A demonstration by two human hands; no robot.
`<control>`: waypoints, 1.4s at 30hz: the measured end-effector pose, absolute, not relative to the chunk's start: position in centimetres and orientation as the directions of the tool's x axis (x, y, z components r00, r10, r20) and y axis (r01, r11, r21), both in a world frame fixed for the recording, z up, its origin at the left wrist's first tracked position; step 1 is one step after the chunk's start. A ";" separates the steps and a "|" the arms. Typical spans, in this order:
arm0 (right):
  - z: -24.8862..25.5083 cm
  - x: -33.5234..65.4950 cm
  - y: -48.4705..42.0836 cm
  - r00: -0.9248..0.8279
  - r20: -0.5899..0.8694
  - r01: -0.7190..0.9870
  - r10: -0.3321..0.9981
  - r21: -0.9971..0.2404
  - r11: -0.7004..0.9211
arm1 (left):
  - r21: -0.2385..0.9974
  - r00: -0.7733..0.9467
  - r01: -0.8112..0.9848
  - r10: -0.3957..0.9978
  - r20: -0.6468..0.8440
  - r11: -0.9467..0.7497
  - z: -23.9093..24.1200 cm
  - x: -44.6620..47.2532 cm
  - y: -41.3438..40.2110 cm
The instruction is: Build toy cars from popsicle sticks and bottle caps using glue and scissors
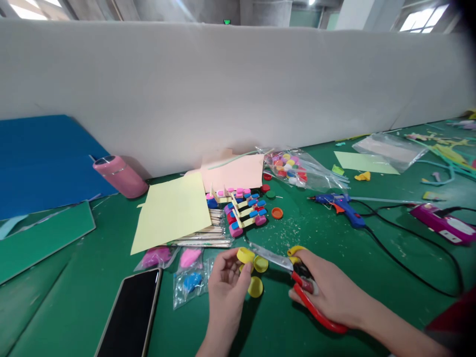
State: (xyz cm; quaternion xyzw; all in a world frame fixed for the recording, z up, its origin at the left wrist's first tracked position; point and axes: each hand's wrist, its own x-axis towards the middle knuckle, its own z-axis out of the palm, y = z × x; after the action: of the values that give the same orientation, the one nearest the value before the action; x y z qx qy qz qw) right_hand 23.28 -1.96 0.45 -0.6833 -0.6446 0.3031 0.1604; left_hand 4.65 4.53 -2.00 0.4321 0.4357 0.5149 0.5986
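My left hand (228,285) pinches a yellow bottle cap (245,255) between thumb and fingers. Below and beside it, more yellow caps (255,287) lie on the green table. In my right hand (329,290) is a pair of scissors (303,282) with red and yellow handles. The blades point left toward the cap, and their tips pass just behind it. Whether they touch the cap I cannot tell. Just beyond my hands sit small assembled pieces (243,213) made of sticks with pink and blue parts.
A blue glue gun (344,207) with a trailing cord lies at right, near a purple device (442,224). A phone (130,317) is at front left. Yellow paper (174,210), a pink bottle (121,176) and a bag of colourful caps (290,166) lie farther back, before a white partition (223,94).
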 end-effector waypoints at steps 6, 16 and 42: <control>0.9 22.6 -2.0 -0.040 -0.158 0.828 0.987 -0.558 -0.056 | 0.979 0.081 -0.197 0.996 -0.040 0.055 -2.1 4.6 4.3; 1.0 22.9 -1.8 -0.043 -0.129 0.855 0.991 -0.518 -0.031 | 0.992 0.050 -0.075 0.993 0.104 -0.100 -2.8 4.7 4.0; 0.1 23.2 -1.9 -0.041 -0.171 0.883 0.984 -0.467 -0.044 | 0.969 0.127 -0.218 0.987 -0.094 0.120 -1.2 4.7 4.3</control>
State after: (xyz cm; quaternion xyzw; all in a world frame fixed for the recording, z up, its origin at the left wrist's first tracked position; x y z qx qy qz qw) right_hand 23.18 -1.87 0.07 -0.6840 -0.6826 0.2332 0.1085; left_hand 4.71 4.30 -1.21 0.4406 0.4365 0.4958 0.6079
